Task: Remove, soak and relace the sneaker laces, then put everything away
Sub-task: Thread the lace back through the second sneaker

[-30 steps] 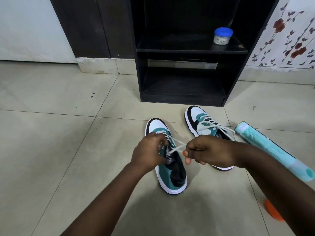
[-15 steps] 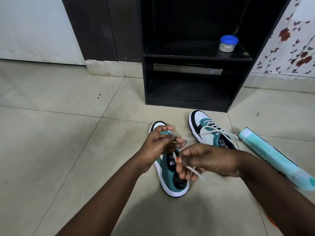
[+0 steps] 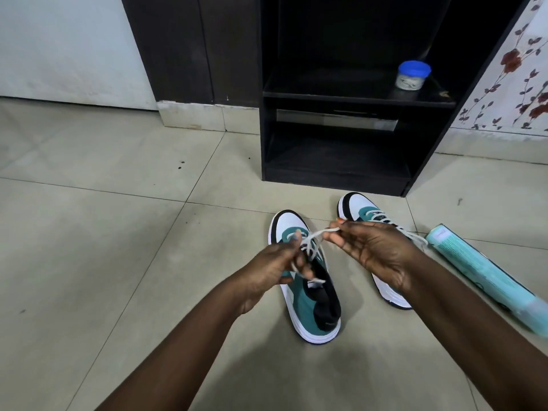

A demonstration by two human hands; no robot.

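Observation:
Two white, teal and black sneakers stand on the tiled floor. The left sneaker [image 3: 308, 304] sits under my hands, and its white lace [image 3: 315, 234] stretches taut above the tongue. My left hand [image 3: 275, 266] grips one part of that lace over the eyelets. My right hand [image 3: 373, 250] pinches the other end, raised and pulled to the right. The right sneaker [image 3: 355, 207] is laced and lies behind my right hand, which hides most of it.
A black open shelf unit [image 3: 338, 173] stands just beyond the shoes, with a blue-lidded jar [image 3: 412, 76] on its middle shelf. A long teal tube-shaped package [image 3: 480, 271] lies on the floor to the right. Bare tiles spread to the left.
My right hand rose from low beside the left sneaker to above it, drawing the lace taut to the right. My left hand kept its hold at the eyelets.

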